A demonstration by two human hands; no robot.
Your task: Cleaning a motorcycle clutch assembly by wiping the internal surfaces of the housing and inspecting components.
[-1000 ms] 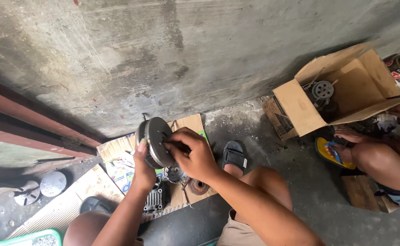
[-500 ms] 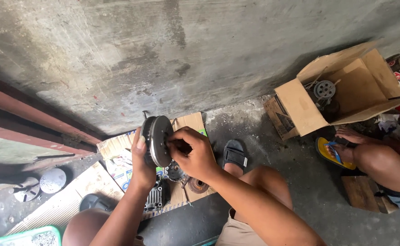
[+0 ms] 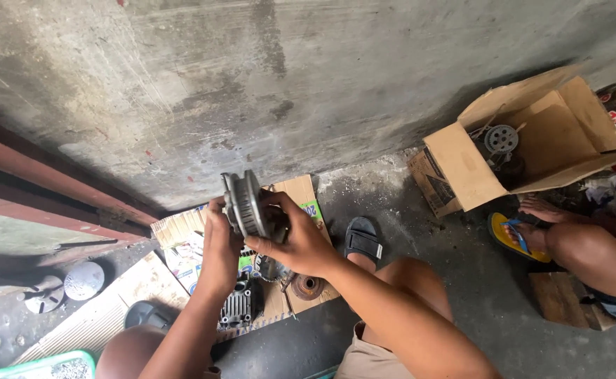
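While both hands work: the round grey metal part (image 3: 246, 205) is held up off the floor, edge-on to the camera.
Left hand (image 3: 218, 247): wrapped around the part's lower rim, fingers closed on it.
Right hand (image 3: 301, 242): fingers curled against the part's face, gripping it from the near side.
Done so far: judging by the loose pieces, a finned cylinder block (image 3: 241, 303) and a small rusty hub (image 3: 308, 286) lie apart on the flattened cardboard (image 3: 182, 242).
Left: the held part is not yet joined to anything.
Nearby: an open cardboard box (image 3: 532, 144) beside another person's foot (image 3: 543, 209).

pulley (image 3: 246, 205) between both hands, above cardboard sheet (image 3: 182, 231), box (image 3: 525, 144) right
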